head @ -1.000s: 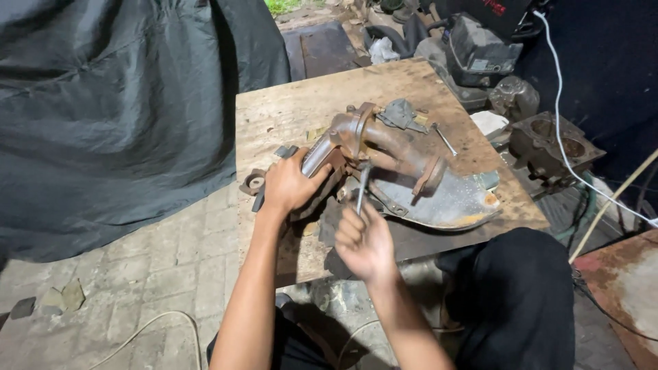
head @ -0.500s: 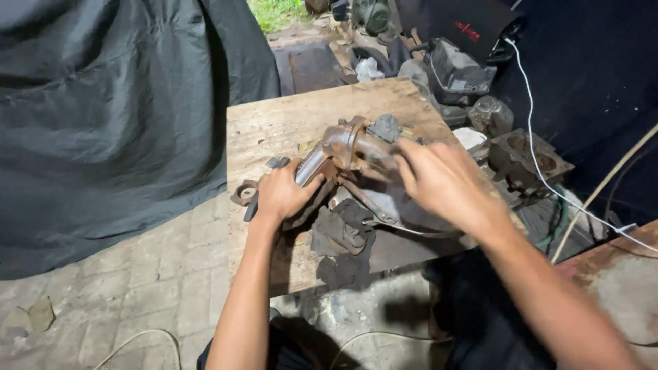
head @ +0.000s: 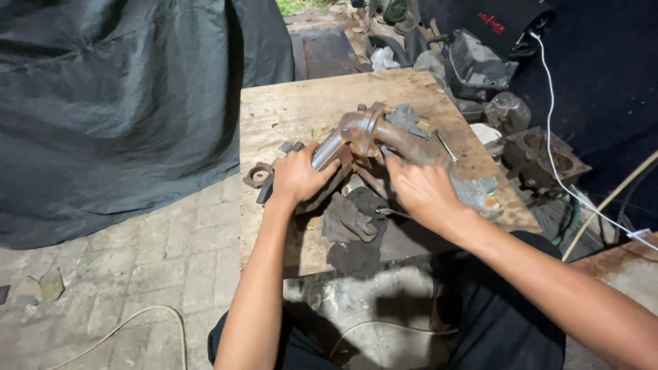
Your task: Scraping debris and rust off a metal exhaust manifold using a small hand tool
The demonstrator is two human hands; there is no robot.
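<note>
Right hand (head: pixel 419 192) dropped onto rusty pipe (head: pixel 363 133) | left hand (head: pixel 296 177) grip closed on pipe | axis left-right

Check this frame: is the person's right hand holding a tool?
No. The right hand lies bare on the rusty metal pipe part, and the left hand grips its other end.

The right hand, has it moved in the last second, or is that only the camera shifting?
Yes. The right hand moved from the wooden board's near edge up onto the rusty pipe, farther from the person.
</note>
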